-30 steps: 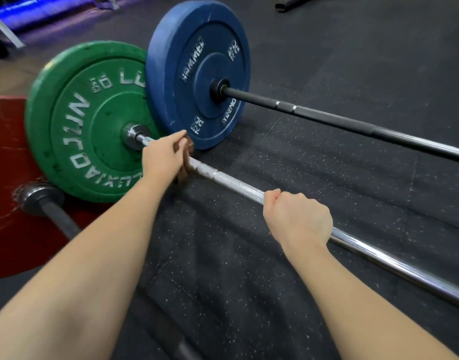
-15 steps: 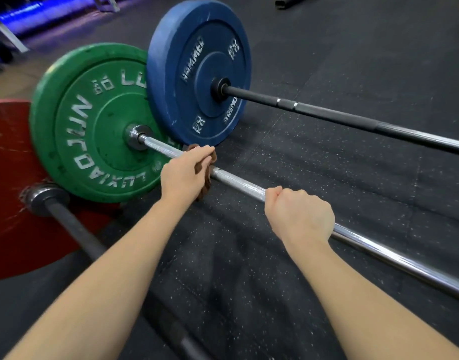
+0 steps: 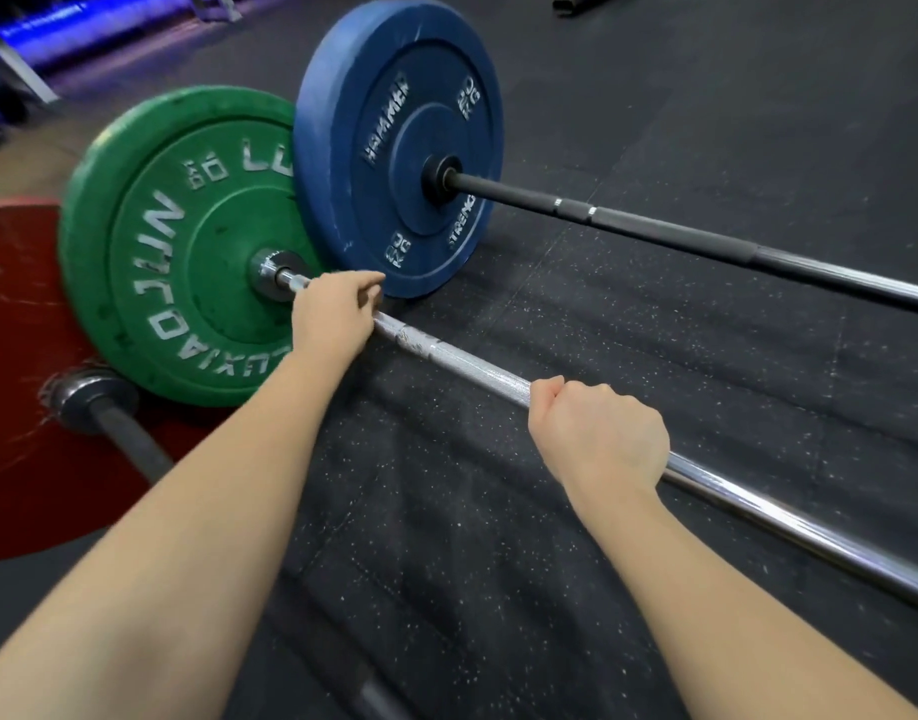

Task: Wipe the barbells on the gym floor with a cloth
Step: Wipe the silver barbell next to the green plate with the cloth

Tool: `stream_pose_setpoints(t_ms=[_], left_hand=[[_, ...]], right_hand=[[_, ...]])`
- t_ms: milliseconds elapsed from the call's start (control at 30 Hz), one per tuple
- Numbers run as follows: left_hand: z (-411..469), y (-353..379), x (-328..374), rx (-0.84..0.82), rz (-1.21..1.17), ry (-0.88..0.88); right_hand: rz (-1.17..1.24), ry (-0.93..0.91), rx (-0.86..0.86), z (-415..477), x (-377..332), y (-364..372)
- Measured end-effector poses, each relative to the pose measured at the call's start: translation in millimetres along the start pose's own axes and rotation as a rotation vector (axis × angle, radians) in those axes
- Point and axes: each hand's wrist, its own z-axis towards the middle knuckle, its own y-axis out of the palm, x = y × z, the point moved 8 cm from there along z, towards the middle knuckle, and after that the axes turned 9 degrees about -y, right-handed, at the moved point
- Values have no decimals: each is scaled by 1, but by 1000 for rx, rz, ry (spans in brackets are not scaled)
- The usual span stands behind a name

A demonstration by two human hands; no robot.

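A silver barbell (image 3: 472,363), green-plated, lies on the floor (image 3: 654,122) beside a blue-plated black barbell (image 3: 654,228).

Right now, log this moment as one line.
step: wipe silver bar | left hand: grips silver bar beside green plate | right hand: grips silver bar farther along | cloth: hidden

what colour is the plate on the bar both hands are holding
The plate is green with silvery lettering; the head view shows it.

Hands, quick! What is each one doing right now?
Left hand: fingers curled round the silver bar, next to the green plate.
Right hand: closed round the same bar, farther along.
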Motion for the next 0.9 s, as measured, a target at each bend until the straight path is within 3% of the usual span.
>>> stream_pose_setpoints(t_ms=[233, 433, 633, 767, 900], left_hand=[[-37, 0, 6, 40, -167, 160], [-12, 1, -5, 18, -23, 275], [34, 3, -36, 1, 61, 24], [34, 6, -33, 30, -15, -155], [6, 3, -32, 73, -71, -114]], right_hand=[[-16, 3, 14, 0, 0, -1], [-28, -12, 18, -1, 0, -2], [-28, -3, 14, 0, 0, 0], [-17, 2, 13, 0, 0, 0], [-37, 2, 34, -1, 0, 1]])
